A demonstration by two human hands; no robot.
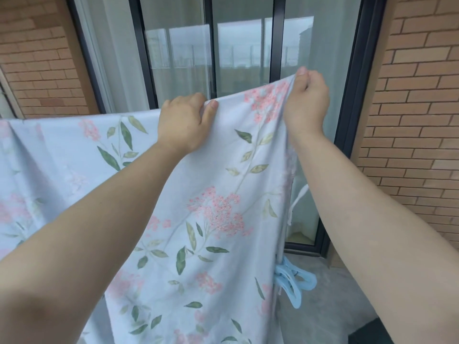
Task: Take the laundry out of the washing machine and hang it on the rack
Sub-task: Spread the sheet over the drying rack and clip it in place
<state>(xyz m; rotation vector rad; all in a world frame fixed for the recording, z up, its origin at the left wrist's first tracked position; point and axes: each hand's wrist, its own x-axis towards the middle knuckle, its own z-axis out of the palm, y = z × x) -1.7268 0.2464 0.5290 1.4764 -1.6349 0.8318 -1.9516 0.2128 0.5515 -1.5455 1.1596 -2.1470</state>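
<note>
We hold the floral sheet by its top edge: left hand grips w/ fingers curled over, right hand pinches the raised corner, prob. to stretch it flat along the rack, hidden beneath.

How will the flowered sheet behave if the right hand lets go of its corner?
Probably floppy: the sheet curves between the left hand and the right hand and hangs in folds. Its raised corner would likely drop. It seems light, since a pinch lifts it.
</note>
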